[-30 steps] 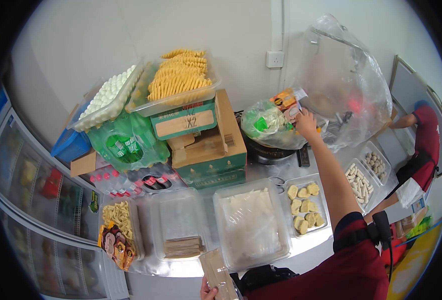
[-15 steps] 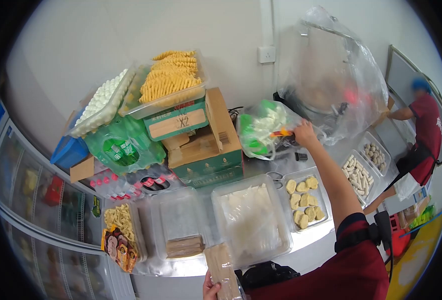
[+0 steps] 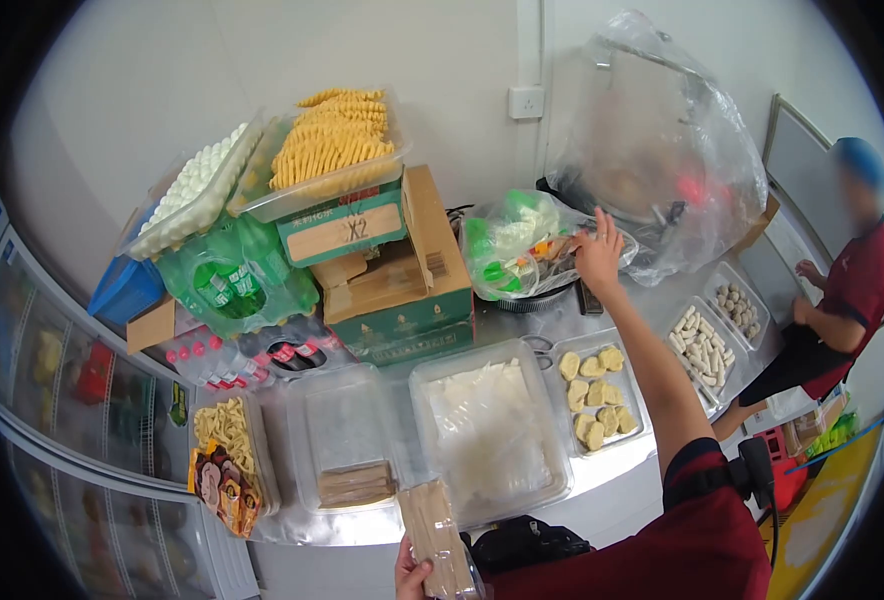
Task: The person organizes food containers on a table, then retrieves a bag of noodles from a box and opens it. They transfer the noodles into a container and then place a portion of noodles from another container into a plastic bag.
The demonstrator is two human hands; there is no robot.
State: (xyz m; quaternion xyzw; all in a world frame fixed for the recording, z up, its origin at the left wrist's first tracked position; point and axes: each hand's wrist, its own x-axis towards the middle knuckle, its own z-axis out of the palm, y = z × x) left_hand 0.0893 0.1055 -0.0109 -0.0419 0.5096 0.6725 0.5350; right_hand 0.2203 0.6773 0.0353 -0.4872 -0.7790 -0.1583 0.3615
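At the plastic bag, apparently releasing an orange wrapper from the right hand, open with fingers spread; grasping the pack of brown strips in the left hand, near the counter edge; needing clearance from loose film to withdraw

Glossy metal, clear plastic, matt card
The bench is smooth, shiny metal. Two o'clock: crinkled, glossy plastic bag. Seven: smooth, clear plastic tub. Six: shiny-filmed pack. Five: matt cloth sleeve. Near centre: cardboard box.
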